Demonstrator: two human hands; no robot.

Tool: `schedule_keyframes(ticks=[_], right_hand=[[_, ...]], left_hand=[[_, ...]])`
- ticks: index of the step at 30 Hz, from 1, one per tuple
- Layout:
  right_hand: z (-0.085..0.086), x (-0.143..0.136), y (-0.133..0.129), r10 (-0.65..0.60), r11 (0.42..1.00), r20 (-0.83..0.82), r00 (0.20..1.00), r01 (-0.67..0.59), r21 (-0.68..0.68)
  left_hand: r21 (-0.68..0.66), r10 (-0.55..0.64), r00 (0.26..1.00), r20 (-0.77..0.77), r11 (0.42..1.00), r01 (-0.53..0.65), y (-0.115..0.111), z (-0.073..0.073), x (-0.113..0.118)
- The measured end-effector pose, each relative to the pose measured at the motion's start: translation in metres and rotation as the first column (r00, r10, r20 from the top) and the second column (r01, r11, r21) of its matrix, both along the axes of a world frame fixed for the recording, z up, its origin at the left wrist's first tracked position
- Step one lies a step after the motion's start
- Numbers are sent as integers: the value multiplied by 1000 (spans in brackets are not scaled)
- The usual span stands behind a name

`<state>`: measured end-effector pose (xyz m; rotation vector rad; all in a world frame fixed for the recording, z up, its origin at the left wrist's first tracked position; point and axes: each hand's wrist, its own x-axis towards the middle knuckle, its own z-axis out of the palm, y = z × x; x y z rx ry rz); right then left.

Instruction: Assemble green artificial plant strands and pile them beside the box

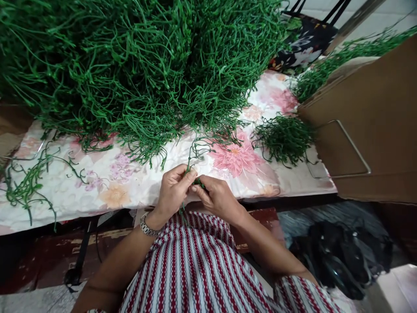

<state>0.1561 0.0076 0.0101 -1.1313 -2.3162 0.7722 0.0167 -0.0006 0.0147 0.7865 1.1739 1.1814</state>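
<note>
Close together at the table's near edge, both my hands work on thin green plastic stems. My left hand (176,189), with a metal watch on the wrist, pinches an upright green stem (189,158) whose branching tips rise above the fingers. Fingers curled, my right hand (216,195) grips green stem pieces (199,182) right beside it. A huge heap of green stems (146,74) lies just beyond the hands. To the right sits a smaller bunch of stems (286,138), and a few loose stems (29,182) lie at the left.
A floral cloth (130,187) covers the table. On the right stands a cardboard box (365,126) with a bent wire handle (353,148). A dark floral bag (306,41) is behind the heap. Black bundled items (342,256) lie low at the right.
</note>
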Motion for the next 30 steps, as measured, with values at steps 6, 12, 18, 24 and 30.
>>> schedule_keyframes(ticks=[6,12,18,24,30], right_hand=[[-2,1,5,44,996,-74,996,-38,79],[1,4,18,103,995,-133,986,-101,21],[-13,-21,-22,176,979,-180,968,-153,137],[6,2,-24,55,995,-247,967,-33,90],[44,39,-2,-181,943,-340,923,261,207]], left_hand=[[-35,1,975,224,999,7,9,8,-4],[-111,4,931,365,993,39,21,8,-4],[-124,159,940,302,984,-126,46,2,-1],[-68,60,989,137,996,-51,40,2,1],[69,-9,998,-68,998,14,19,3,-10]])
